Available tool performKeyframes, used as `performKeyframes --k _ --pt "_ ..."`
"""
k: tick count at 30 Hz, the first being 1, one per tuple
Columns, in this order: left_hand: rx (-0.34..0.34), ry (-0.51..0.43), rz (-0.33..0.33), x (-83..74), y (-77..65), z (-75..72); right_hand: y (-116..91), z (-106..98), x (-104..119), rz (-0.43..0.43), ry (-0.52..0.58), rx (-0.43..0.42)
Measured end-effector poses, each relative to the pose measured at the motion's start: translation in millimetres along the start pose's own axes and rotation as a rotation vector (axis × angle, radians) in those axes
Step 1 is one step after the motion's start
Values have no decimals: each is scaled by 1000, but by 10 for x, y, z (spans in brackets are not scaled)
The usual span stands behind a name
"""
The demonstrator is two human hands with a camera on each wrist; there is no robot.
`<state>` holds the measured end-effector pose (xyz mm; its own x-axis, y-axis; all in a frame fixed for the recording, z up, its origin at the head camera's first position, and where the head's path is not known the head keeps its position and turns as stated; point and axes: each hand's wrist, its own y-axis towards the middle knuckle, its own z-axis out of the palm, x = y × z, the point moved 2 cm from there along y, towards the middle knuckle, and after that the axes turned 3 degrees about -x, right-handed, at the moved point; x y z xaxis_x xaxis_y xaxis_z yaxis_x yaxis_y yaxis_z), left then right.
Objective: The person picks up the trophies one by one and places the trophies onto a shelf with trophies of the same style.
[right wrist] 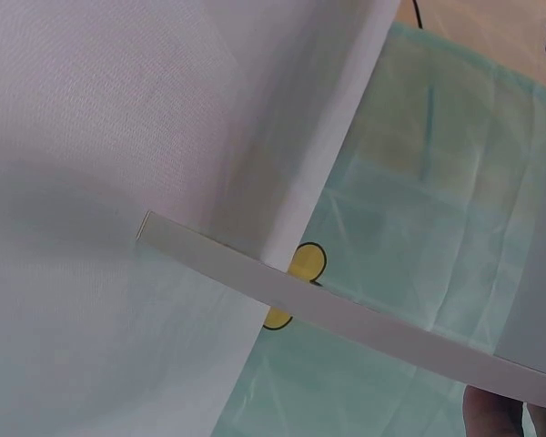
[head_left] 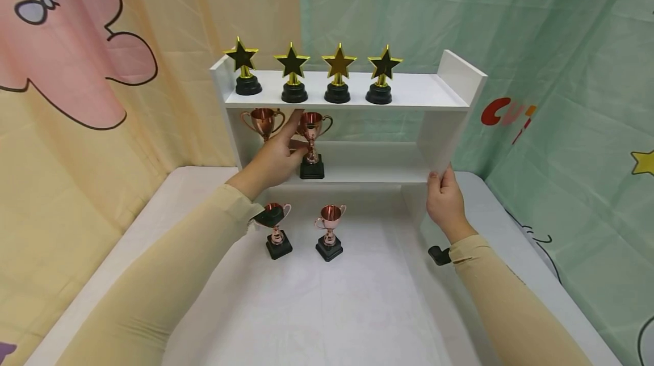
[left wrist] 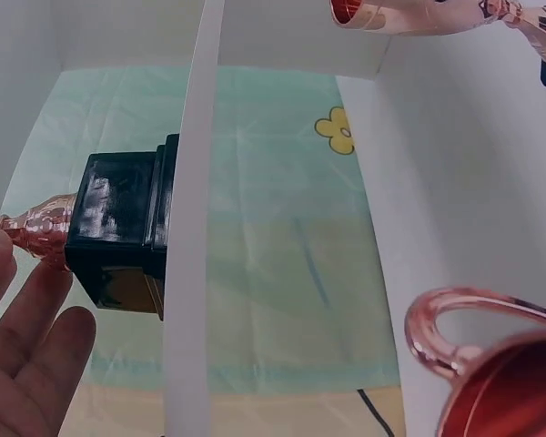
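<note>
In the head view my left hand holds a rose-gold trophy cup by its stem, on the middle board of a white shelf unit. The left wrist view shows the fingers at the stem and the cup's black square base against the board. Just left of it is another rose-gold trophy cup, its lower part hidden by my hand. My right hand grips the unit's right side panel; its fingertips show at the panel's edge in the right wrist view.
Several gold star trophies stand in a row on the top board. Below, two more rose-gold cups, a left one and a right one, stand on the white-covered table. Printed curtains hang behind and at the sides.
</note>
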<state>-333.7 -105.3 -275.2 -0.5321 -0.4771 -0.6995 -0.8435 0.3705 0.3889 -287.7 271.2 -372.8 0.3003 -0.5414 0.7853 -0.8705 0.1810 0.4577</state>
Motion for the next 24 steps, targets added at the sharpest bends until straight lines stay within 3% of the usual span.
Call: performKeyframes --k 10,24 --pt "-15 -44 48 23 -91 -66 -5 5 -9 -4 -3 4" --pt "-2 -84 60 77 -309 -163 -6 5 -33 -6 -17 2"
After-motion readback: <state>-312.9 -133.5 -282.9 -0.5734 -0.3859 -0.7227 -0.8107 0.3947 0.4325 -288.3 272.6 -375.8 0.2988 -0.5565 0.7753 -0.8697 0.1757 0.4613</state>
